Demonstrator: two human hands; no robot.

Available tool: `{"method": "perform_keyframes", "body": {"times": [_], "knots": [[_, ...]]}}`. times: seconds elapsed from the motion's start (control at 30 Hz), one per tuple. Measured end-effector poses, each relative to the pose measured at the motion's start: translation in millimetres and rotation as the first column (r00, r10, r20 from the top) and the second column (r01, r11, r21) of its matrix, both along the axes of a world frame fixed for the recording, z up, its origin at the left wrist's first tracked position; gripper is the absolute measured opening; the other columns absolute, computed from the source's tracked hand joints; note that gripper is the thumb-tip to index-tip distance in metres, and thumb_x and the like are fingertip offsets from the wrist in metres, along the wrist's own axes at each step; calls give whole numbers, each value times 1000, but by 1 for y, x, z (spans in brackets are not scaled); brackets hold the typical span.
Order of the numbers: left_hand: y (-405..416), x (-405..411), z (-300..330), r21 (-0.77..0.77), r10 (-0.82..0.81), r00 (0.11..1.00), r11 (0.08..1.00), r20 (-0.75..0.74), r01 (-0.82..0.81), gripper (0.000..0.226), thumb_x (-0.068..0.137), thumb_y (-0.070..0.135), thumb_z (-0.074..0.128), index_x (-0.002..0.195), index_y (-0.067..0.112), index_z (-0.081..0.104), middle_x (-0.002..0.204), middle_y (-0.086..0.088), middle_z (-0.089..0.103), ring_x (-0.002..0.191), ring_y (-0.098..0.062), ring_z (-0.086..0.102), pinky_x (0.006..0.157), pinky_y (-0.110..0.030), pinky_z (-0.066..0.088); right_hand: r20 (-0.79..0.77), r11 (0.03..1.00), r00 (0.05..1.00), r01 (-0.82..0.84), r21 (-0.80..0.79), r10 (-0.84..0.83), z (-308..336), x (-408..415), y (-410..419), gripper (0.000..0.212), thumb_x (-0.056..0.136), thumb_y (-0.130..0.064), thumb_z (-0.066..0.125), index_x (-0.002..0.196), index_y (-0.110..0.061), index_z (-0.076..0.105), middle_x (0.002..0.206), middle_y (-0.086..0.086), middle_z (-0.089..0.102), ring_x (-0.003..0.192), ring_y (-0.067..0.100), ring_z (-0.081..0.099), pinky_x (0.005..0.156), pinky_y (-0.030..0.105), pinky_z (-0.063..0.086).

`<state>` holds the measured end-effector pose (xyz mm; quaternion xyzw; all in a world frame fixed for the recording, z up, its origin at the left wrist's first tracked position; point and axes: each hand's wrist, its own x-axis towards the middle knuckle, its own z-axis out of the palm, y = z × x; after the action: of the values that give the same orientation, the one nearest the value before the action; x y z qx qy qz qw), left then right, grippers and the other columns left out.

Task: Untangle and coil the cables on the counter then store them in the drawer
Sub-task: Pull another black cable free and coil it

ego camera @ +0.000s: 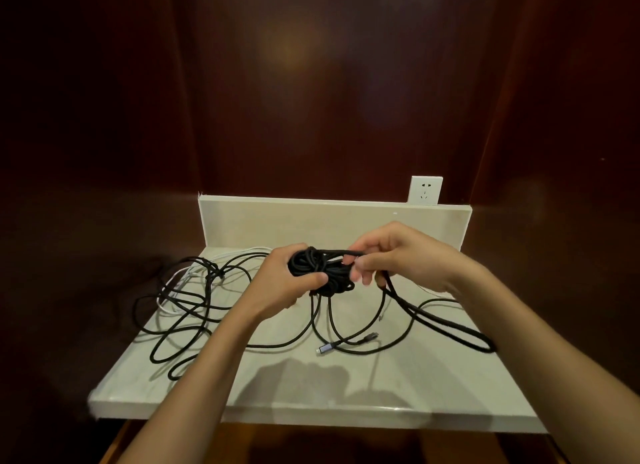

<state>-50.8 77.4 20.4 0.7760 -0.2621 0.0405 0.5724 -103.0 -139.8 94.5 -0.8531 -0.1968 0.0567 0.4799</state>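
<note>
- Left hand [282, 283], grip curled round black cable bundle [320, 268].
- Right hand [398, 256], grip pinching a bundle strand.
- Loose black cables [194, 311] sprawled on bench [398, 384].

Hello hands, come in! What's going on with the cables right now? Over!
Left hand grips black coil. Right hand pinches its strand. Loose black cables and white cable still tangled on counter. Nothing in the way.

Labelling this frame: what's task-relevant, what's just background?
In the job:
- bundle of black braided cable, in left hand and right hand grip
- loose black cables
- thin white cable
- pale stone counter

Lying about:
- white wall socket
</note>
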Motion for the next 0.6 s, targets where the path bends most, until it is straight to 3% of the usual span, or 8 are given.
{"method": "perform_keyframes", "body": {"times": [0.07,0.13,0.27,0.33,0.47,0.6], "knots": [[2,1,0,5,-7,1000,1000,10,7,27,71,23,70,88,3,63,58,6,56,48,-9,48,44,-22,37,-127,996,991,-29,85,39,1,-1,-5,22,98,4,51,104,-5,70,78,9,66,60,15,60,60,24,52],[4,1,-2,52,-36,999,998,22,35,25,70,23,71,85,4,64,60,10,57,52,-5,49,47,-15,37,-125,995,992,7,100,6,1,3,-11,20,96,3,54,105,-3,71,75,10,64,47,10,43,48,22,39],[7,-3,-10,59,-173,985,983,-7,173,31,67,32,70,82,7,59,66,-2,54,58,-13,49,47,-20,36,228,977,958,197,-83,-174,7,15,-21,4,82,-16,79,83,-12,79,61,3,68,45,5,39,45,16,31],[6,-5,-10,-1,-241,971,971,-6,241,42,67,34,70,84,-1,55,66,-10,49,55,-17,43,43,-23,33,347,972,916,233,-45,-203,5,21,-23,7,78,-21,82,77,-14,80,55,-8,66,46,1,45,48,13,35],[2,-8,-2,-50,-324,944,944,57,327,50,70,34,69,86,-10,53,68,-15,47,53,-17,41,43,-21,31,396,964,880,255,68,-261,-7,32,-24,10,81,-22,80,74,-28,77,61,-16,69,53,-1,54,53,12,39],[2,-8,2,-98,-320,942,939,102,330,41,71,32,68,80,-6,55,65,-13,47,52,-15,45,43,-19,33,377,960,883,264,89,-278,-21,42,-28,21,88,-22,73,67,-19,72,49,-9,54,42,3,39,46,13,31]]}}
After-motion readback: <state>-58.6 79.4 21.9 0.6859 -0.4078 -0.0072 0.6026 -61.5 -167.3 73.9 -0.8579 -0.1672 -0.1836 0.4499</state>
